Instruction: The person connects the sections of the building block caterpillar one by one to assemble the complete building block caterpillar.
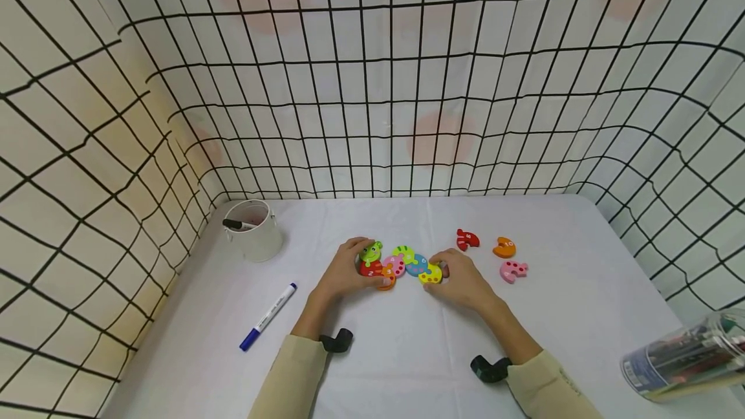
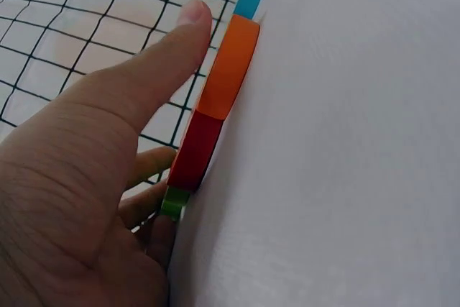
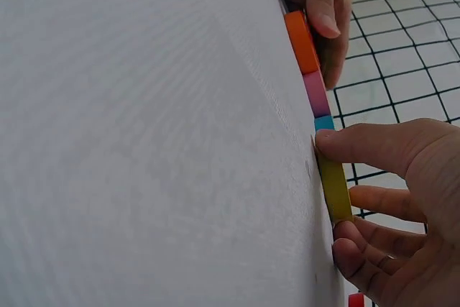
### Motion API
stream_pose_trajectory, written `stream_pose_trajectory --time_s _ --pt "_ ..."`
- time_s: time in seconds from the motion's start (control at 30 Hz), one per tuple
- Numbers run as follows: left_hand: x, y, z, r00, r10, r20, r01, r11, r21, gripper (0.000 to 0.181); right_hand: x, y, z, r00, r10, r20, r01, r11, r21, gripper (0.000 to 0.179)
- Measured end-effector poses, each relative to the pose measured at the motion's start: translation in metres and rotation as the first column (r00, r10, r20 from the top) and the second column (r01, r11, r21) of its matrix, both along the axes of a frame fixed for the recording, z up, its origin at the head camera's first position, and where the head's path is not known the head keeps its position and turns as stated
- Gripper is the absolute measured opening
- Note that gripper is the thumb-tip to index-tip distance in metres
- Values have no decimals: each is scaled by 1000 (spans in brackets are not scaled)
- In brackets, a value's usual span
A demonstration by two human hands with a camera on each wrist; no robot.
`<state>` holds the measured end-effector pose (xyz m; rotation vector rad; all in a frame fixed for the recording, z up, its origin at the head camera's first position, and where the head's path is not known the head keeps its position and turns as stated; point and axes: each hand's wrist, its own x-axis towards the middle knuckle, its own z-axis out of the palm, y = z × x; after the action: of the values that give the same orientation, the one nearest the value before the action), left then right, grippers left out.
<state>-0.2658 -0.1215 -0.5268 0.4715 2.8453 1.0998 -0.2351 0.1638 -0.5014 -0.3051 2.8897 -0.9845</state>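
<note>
Puzzle (image 1: 393, 266) lies in a wavy row on the white table (image 1: 407, 367), between both hands; left hand (image 1: 345, 270), half closed, thumb and fingers curled about its green, red and orange end; right hand (image 1: 464, 279), narrowly parted, pinches the yellow piece (image 1: 431, 274); three loose pieces (image 1: 505, 247) lie apart, on the right.

I watched remotely as the left hand (image 1: 345, 275) and right hand (image 1: 464, 281) held a caterpillar puzzle (image 1: 394, 266), inward of the surface's (image 1: 401, 361) far edge.
</note>
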Motion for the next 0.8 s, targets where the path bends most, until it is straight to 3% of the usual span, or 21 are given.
stream_pose_trajectory --time_s 0.37,0.8 --pt "2 2 3 1000 11 10 -11 1000 9 94 -1 7 0 1000 9 5 -9 1000 -25 53" --pt "4 0 6 999 1 33 -1 1000 15 92 -6 39 5 997 -65 -30 63 996 -62 49"
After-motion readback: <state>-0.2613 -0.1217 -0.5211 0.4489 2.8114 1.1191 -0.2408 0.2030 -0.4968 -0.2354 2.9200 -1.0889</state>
